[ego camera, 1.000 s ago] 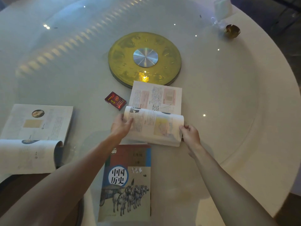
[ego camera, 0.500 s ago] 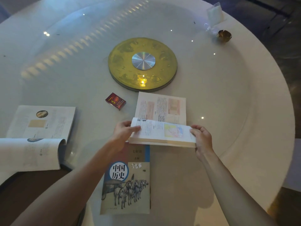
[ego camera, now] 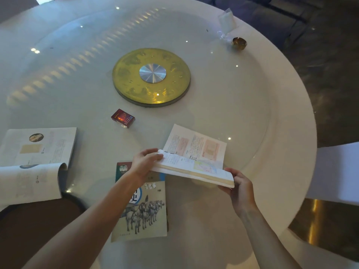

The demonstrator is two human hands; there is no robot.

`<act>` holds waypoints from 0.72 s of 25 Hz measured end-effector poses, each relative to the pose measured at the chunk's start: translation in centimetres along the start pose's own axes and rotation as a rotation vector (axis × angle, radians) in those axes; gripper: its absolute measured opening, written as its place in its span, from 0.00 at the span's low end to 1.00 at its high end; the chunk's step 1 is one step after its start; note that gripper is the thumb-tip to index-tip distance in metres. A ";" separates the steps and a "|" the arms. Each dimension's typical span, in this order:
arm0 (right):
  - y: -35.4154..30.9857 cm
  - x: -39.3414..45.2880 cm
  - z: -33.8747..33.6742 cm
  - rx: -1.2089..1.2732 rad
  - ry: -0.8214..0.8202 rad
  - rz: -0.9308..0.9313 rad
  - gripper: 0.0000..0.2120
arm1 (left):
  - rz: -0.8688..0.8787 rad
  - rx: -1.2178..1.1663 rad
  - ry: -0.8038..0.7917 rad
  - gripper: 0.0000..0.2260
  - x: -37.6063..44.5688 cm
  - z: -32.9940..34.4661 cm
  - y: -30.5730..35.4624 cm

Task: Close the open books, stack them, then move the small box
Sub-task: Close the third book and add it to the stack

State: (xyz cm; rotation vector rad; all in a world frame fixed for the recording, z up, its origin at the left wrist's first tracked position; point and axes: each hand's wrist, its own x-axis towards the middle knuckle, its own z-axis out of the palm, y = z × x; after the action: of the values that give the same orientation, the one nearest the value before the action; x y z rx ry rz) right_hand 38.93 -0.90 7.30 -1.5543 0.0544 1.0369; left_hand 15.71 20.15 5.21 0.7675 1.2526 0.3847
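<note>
An open book [ego camera: 196, 152] lies on the round table in front of me, its near half lifted and folding over the far page. My left hand [ego camera: 144, 162] grips the near half's left corner, and my right hand [ego camera: 238, 184] holds its right corner. A closed book with horses on the cover [ego camera: 144, 212] lies under my left forearm, near the table's front. Another open book [ego camera: 37, 162] rests at the left, its near pages curled. The small red box [ego camera: 123, 118] sits between the books and the gold disc.
A gold turntable disc [ego camera: 174, 88] with a silver hub sits at the table's centre. A small brass bowl [ego camera: 239, 43] and a clear plastic bag [ego camera: 226, 22] are at the far right rim. A dark chair seat [ego camera: 35, 230] shows at lower left.
The near half of the middle book has risen from a curled bend to a flatter, lifted slab, and both hands moved with it. The view has shifted slightly.
</note>
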 end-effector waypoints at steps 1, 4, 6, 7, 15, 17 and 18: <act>0.3 -0.2 -0.6 -0.019 0.000 -0.012 0.15 | 0.011 0.010 -0.013 0.19 -0.1 0.4 0.0; 1.0 0.1 -1.7 -0.128 0.037 -0.051 0.09 | 0.023 -0.066 -0.082 0.18 -0.5 1.9 0.0; 1.1 1.3 -1.9 -0.234 0.098 -0.093 0.08 | 0.009 -0.203 -0.155 0.16 -0.6 3.2 0.2; 1.0 2.2 -1.9 -0.282 0.115 -0.114 0.09 | -0.001 -0.236 -0.163 0.15 -0.6 3.9 0.2; -0.9 10.1 0.0 -0.641 0.092 -0.057 0.05 | -0.245 -0.029 -0.012 0.11 -0.4 9.4 -5.6; -0.5 11.6 -0.3 -0.709 0.074 -0.028 0.05 | -0.294 -0.012 0.018 0.09 -0.3 10.8 -7.3; -0.7 12.0 -0.4 -0.776 0.064 -0.036 0.03 | -0.309 -0.014 0.038 0.07 -0.1 11.3 -7.8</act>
State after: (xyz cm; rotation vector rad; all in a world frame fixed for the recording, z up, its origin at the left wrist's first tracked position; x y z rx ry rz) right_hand 46.75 4.97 0.33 -2.2722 -0.3720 1.0341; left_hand 25.20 11.15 1.05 0.5449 1.3781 0.1561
